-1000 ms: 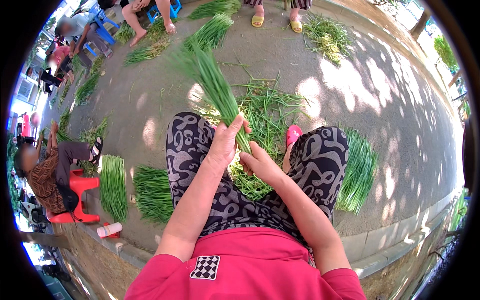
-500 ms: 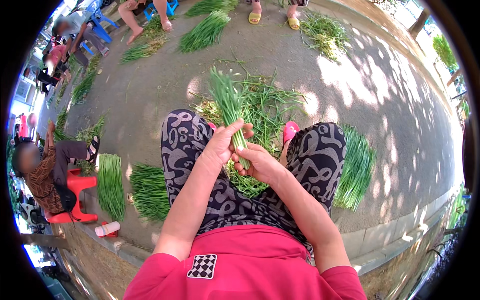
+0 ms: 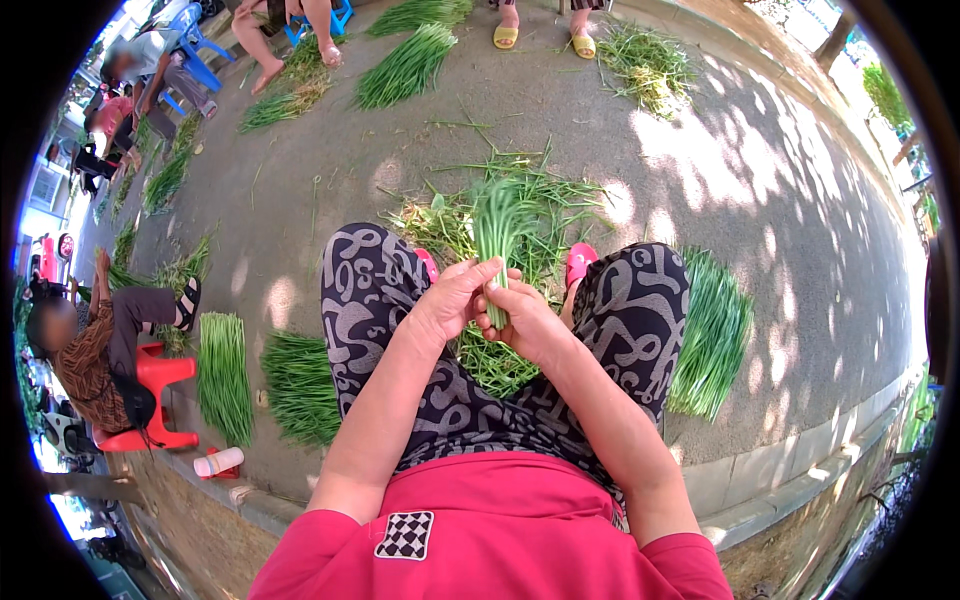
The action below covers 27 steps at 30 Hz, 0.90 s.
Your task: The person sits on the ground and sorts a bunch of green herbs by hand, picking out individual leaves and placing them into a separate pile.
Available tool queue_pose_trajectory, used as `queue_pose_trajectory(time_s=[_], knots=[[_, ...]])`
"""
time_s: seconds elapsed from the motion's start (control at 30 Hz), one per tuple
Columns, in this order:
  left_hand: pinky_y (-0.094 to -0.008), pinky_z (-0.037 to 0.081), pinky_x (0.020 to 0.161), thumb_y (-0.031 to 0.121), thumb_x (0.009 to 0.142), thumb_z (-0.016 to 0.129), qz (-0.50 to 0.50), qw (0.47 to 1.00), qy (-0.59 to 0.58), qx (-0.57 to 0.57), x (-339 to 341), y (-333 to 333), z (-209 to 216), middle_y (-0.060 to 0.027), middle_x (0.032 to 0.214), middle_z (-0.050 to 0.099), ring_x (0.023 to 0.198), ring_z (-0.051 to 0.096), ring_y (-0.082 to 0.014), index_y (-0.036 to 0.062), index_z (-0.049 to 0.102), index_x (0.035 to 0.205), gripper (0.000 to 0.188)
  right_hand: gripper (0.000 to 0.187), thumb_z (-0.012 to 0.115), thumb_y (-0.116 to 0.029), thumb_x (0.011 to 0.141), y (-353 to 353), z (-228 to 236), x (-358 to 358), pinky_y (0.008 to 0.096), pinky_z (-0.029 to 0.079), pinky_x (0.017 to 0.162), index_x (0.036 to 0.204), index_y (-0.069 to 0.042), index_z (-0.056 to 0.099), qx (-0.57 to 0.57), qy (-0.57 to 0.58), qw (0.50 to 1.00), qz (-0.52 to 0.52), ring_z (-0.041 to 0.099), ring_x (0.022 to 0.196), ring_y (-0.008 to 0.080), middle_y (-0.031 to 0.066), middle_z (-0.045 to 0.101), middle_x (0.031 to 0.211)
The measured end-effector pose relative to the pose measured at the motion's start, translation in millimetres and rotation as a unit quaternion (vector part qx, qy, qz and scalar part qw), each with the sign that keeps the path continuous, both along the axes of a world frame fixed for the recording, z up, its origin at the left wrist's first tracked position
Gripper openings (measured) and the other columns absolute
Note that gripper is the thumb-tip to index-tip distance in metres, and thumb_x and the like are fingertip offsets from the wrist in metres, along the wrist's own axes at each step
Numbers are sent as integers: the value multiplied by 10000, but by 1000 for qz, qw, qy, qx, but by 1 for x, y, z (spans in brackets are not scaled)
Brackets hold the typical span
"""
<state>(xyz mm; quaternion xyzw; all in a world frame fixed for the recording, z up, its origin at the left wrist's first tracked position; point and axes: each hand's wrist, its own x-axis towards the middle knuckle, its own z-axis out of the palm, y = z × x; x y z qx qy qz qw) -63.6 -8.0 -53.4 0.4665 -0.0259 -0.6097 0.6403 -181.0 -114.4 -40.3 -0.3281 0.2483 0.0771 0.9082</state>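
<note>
Between my knees I hold a bunch of green chives [image 3: 497, 225], tops pointing away from me and blurred by motion. My left hand [image 3: 452, 300] is closed round its pale stems from the left, thumb on top. From the right, my right hand [image 3: 527, 322] grips the lower stem ends, its thumb close to the left one. Both hands touch the same bunch, and some fingers are hidden behind it. Under and beyond it on the ground lies a loose heap of chives [image 3: 565, 208], partly yellowed.
Neat rows of chives lie at left [image 3: 224, 380], beside my left knee [image 3: 302, 388] and by my right knee [image 3: 712, 335]. A person on a red stool [image 3: 165, 375] sits at far left, near a pale cylinder [image 3: 218, 461]. Across the pavement, other people sit by more chive piles [image 3: 408, 65].
The bunch has swung from leaning left to nearly straight ahead, and its tops have moved right and nearer. Both hands have shifted slightly right and stay closed on it.
</note>
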Motion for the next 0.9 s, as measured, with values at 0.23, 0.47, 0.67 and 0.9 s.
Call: queue_pose_trajectory(time_s=[0.23, 0.47, 0.67, 0.9], knots=[[-332, 549, 745, 211, 917, 613, 96, 992, -28, -78, 2, -1, 9, -122, 971, 618, 889, 624, -200, 16, 511, 1202, 360, 234, 491, -306, 977, 5, 11, 1, 270, 480, 605, 1022, -85, 552, -128, -21, 990, 62, 573, 699, 114, -2, 586, 863], [-371, 558, 814, 194, 902, 625, 182, 973, -66, -124, 18, 7, 36, -81, 937, 639, 925, 636, -213, 34, 495, 1213, 374, 421, 440, -403, 990, 6, 20, 6, 260, 503, 662, 1179, -35, 520, -57, -79, 994, 43, 614, 766, 126, 43, 592, 968], [-414, 531, 872, 135, 907, 597, 338, 908, 58, -239, 67, 67, 73, -93, 893, 609, 855, 620, -202, 11, 501, 1152, 291, 382, 494, -319, 983, 6, 20, 5, 229, 475, 652, 1223, -23, 509, -114, -71, 991, 18, 599, 752, 99, 25, 605, 948], [-378, 487, 875, 165, 913, 600, 444, 875, 11, -192, 134, 243, 22, -88, 903, 592, 927, 570, -233, 7, 517, 1120, 273, 251, 568, -232, 930, 17, 11, 8, 224, 466, 583, 1092, -41, 546, -172, -51, 984, 4, 584, 669, 92, 31, 588, 841]])
